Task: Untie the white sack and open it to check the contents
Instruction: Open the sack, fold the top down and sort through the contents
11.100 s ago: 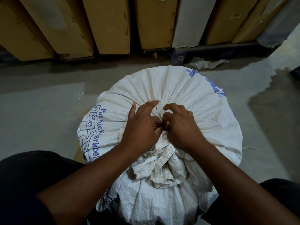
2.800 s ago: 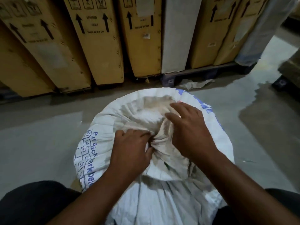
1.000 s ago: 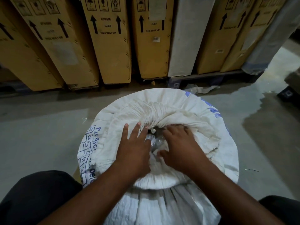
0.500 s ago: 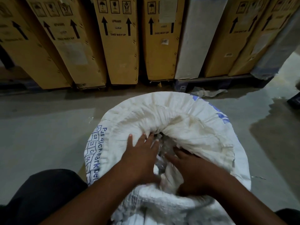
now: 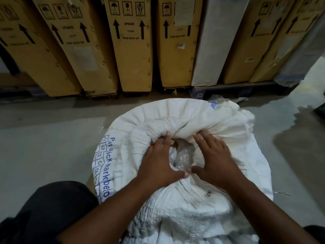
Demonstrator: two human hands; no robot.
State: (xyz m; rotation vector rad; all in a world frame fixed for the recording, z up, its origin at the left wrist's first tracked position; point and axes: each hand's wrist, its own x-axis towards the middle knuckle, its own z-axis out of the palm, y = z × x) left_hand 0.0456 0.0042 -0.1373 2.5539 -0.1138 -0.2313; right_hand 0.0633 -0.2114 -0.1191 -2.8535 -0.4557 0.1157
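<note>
Cartons (image 5: 131, 50) "THIS WAY UP"; sack (image 5: 126, 148) lettering partly legible.

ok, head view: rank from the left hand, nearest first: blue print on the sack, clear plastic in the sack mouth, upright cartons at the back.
1. clear plastic: just right of the left hand, in the white sack mouth.
2. blue print: on the sack's left side.
3. upright cartons: far back, across the floor.

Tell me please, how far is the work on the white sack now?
Done: the white sack is untied, with no knot at its mouth. In hand: the left hand and the right hand press the bunched rim apart around a small opening, where clear plastic shows. Left: widen the mouth more; what lies under the plastic cannot be told yet.
</note>
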